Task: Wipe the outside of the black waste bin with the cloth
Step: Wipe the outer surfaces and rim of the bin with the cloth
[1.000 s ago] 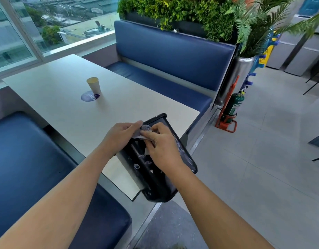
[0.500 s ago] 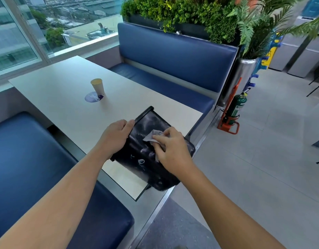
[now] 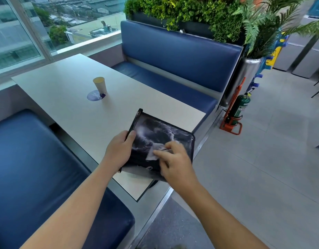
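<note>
The black waste bin (image 3: 155, 133) lies on its side at the near right corner of the white table (image 3: 65, 97), a broad dusty side facing up. My left hand (image 3: 119, 150) grips its left edge, thumb on the upper face. My right hand (image 3: 175, 162) presses a small grey-white cloth (image 3: 154, 151) onto that face near its middle, fingers curled over the cloth. Pale streaks mark the bin above the cloth. The bin's lower part juts over the table edge and is partly hidden by my right hand.
A paper cup (image 3: 100, 85) stands on a round blue sticker (image 3: 95, 96) mid-table. Blue benches (image 3: 173, 56) flank the table on both sides. A green fire extinguisher (image 3: 240, 107) in an orange stand sits on the tiled floor to the right. Planters line the bench back.
The bin has been turned from a slanting, opening-up pose to lying flat with a side facing up. My right hand with the cloth has moved down and right across that face.
</note>
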